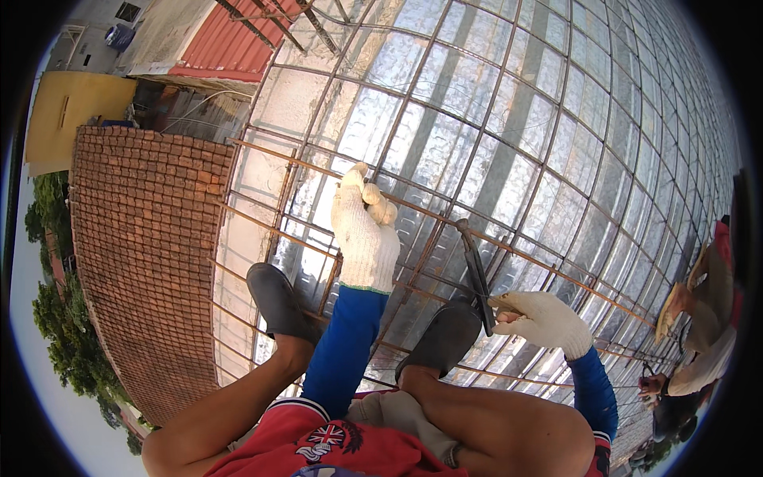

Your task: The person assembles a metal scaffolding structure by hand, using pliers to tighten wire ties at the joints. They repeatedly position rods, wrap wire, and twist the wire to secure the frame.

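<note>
My left hand [367, 230], in a white knit glove, is closed with its fingers curled against a rusty rebar [433, 211] of the mesh, near a crossing. Whatever its fingertips pinch is hidden. Lower and to the right, my right hand [547, 319], gloved the same way, grips the dark handles of a pair of pincers [474, 270]. The pincers' head points away from me and lies over that same rebar. Beneath the mesh lies shiny corrugated metal decking [445, 119].
My dark clogs [278, 300] stand among the bars, whose ends stick out over a concrete edge [242, 238] at left. Beyond it is a tiled roof [143, 254]. Upright rebars [318, 28] rise at the top. Another person [707, 310] crouches at far right.
</note>
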The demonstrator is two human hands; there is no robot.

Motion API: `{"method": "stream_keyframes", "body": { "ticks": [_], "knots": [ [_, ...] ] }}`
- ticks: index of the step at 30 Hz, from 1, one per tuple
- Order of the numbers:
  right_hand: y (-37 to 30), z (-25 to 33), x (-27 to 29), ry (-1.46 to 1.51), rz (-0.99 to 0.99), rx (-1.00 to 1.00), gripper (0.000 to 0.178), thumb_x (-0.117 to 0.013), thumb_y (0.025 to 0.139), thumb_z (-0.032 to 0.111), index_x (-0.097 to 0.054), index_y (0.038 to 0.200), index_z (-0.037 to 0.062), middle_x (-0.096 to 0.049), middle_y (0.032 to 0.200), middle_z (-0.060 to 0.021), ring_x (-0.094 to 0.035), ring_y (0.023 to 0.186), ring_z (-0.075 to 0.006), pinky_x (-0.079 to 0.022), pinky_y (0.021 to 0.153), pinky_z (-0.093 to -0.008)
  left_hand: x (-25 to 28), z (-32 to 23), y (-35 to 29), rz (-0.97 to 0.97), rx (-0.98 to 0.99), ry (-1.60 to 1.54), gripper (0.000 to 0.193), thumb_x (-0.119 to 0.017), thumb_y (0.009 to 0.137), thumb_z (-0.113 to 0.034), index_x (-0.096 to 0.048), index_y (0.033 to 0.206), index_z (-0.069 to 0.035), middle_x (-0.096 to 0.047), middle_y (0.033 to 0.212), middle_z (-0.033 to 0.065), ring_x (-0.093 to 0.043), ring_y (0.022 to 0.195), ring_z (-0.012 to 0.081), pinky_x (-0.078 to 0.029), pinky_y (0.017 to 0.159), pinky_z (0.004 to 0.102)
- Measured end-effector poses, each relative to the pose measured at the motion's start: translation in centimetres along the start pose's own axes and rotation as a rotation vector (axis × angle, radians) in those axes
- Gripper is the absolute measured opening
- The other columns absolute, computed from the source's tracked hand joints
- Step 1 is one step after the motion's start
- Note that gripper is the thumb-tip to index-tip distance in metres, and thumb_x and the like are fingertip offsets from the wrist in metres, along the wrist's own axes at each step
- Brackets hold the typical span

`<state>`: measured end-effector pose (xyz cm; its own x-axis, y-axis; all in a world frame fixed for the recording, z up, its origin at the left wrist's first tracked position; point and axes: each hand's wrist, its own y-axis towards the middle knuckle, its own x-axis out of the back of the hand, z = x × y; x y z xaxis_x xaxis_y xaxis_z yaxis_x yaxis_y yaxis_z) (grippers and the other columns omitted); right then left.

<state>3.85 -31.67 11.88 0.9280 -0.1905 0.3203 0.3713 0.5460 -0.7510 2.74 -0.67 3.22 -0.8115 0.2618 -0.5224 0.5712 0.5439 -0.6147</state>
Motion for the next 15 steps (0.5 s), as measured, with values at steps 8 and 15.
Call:
{"method": "stream_keyframes", "body": {
  "ticks": [8, 15],
  "knots": [
    [7.0, 7.8, 5.5, -0.016, -0.199, 0.202, 0.061, -0.084, 0.092, 0.025, -0.064, 0.143, 0.0009, -0.078, 0.112, -0.017, -0.079, 0.097, -0.0237, -0.061, 0.086, -0.0386, 0.4, 1.4, -2.8, 0.02, 0.261, -0.188, 0.027, -0.06, 0.114, -0.029, -0.063, 0.127, -0.006, -0.048, 0.075, -0.0042, -0.033, 0.055, 0.0067, -0.03, 0.052, 0.0266],
    [3.5, 5.6, -4.9, 0.681, -0.214, -0.015, 0.043, -0.061, 0.094, 0.005, -0.068, 0.134, -0.0067, -0.064, 0.092, 0.0007, -0.062, 0.083, -0.0074, -0.053, 0.08, -0.0254, -0.9, 4.4, -3.3, 0.039, 0.251, -0.142, 0.026, -0.066, 0.111, -0.03, -0.064, 0.125, -0.008, -0.056, 0.083, -0.0016, -0.044, 0.063, 0.0079, -0.04, 0.059, 0.027]
  ]
}}
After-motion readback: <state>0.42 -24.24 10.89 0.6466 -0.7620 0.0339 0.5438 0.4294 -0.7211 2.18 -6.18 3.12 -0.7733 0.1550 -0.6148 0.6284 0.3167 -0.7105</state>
